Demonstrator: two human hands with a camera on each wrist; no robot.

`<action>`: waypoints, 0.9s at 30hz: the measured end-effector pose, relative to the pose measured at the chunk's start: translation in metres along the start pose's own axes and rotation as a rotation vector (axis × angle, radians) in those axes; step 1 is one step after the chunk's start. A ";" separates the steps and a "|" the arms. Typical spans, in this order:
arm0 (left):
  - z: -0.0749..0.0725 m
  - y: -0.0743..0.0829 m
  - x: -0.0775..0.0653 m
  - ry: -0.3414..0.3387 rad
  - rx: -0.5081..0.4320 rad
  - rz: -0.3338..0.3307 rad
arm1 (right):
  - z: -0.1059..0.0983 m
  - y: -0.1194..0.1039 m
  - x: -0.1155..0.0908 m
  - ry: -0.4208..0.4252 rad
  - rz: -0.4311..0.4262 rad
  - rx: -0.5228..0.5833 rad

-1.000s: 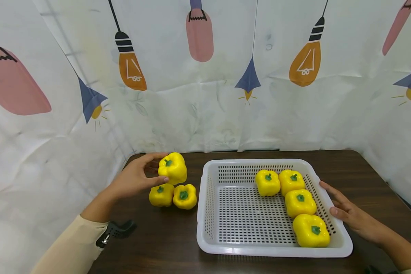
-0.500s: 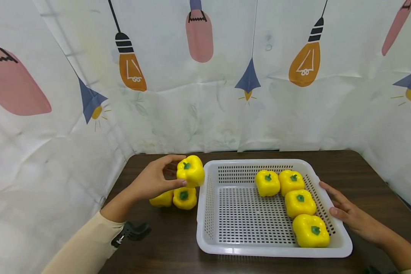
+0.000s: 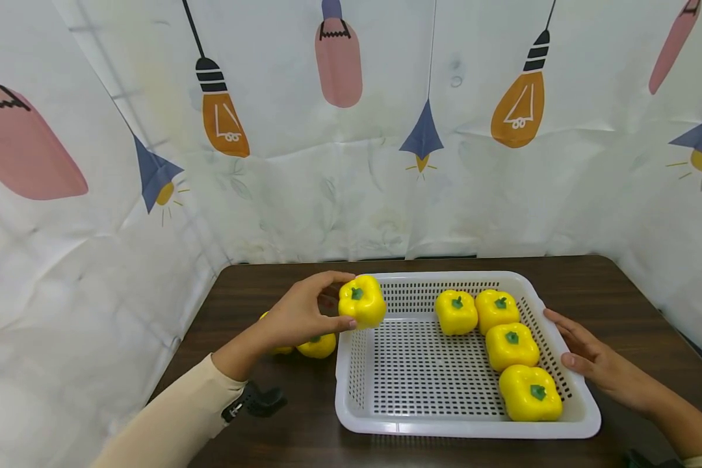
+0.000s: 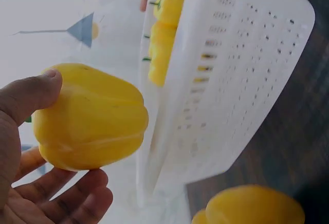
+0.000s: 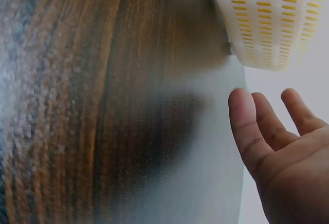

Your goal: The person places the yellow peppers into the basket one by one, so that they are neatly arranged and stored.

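Note:
My left hand (image 3: pixel 304 312) grips a yellow bell pepper (image 3: pixel 363 301) between thumb and fingers, holding it over the left rim of a white perforated basket (image 3: pixel 433 428). The same bell pepper (image 4: pixel 92 118) shows closely in the left wrist view, lying on its side in the grasp. Several yellow bell peppers (image 3: pixel 512 346) sit along the basket's right side and back. My right hand (image 3: pixel 602 367) is at the basket's right rim with relaxed fingers. In the right wrist view, the right hand (image 5: pixel 293 157) has its fingers extended near the basket wall (image 5: pixel 267 23).
Two more yellow bell peppers (image 3: pixel 318 346) lie on the dark wooden table (image 3: pixel 304 416) left of the basket, partly covered by my left arm. A white printed curtain (image 3: pixel 304 195) hangs behind the table and at its sides.
My left hand has carried the bell pepper rightward, from above the two peppers on the table to over the basket's left rim. The right hand and basket have stayed put.

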State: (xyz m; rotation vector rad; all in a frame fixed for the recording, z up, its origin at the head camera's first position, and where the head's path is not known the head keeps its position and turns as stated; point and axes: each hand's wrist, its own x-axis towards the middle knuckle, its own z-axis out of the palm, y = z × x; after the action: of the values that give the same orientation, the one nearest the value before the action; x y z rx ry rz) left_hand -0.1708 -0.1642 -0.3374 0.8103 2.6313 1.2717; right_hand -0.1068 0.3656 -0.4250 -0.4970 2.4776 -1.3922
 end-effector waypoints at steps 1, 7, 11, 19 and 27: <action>0.003 0.002 0.002 -0.007 0.000 0.002 | 0.000 0.000 0.000 0.004 0.002 -0.006; 0.019 0.009 0.011 -0.039 0.044 0.018 | 0.000 -0.002 0.001 0.010 0.009 -0.022; 0.028 0.014 0.016 -0.051 0.040 0.029 | 0.000 -0.002 0.001 0.006 0.014 -0.012; 0.044 0.027 0.030 -0.106 0.034 0.034 | 0.002 -0.003 0.000 0.000 0.023 0.002; 0.057 0.036 0.043 -0.130 0.027 0.087 | 0.002 -0.004 0.000 -0.006 0.016 0.005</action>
State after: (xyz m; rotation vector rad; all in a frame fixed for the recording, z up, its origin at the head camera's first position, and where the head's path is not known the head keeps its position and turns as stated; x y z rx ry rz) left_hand -0.1742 -0.0847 -0.3414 0.9867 2.5416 1.1630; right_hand -0.1052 0.3624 -0.4230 -0.4793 2.4672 -1.3881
